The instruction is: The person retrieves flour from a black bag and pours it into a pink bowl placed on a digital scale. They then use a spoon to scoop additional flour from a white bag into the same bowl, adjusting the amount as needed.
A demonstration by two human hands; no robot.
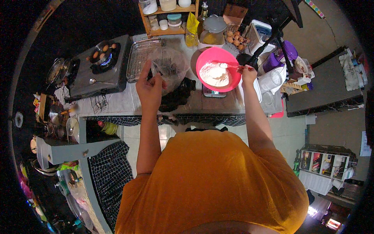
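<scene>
My left hand (150, 86) grips the near left edge of a clear plastic container (178, 58), its index finger pointing up along the side. Dark specks or a dark surface show through the container, and I cannot tell which. My right hand (248, 75) holds the handle of a red spoon (232, 64) over a bright pink bowl (202, 57). White flour (214, 76) lies heaped in that bowl, with the spoon's white-dusted end above it. Beneath the bowl, a digital kitchen scale (214, 93) shows its lit display.
Left, a gas stove (87, 76) has a lit burner under a pan of eggs (100, 57). A wire rack (143, 58) stands beside it. Behind the bowl are a yellow packet (191, 32), a lidded tub (213, 39) and an egg basket (236, 38). A black stand (264, 45) rises at right.
</scene>
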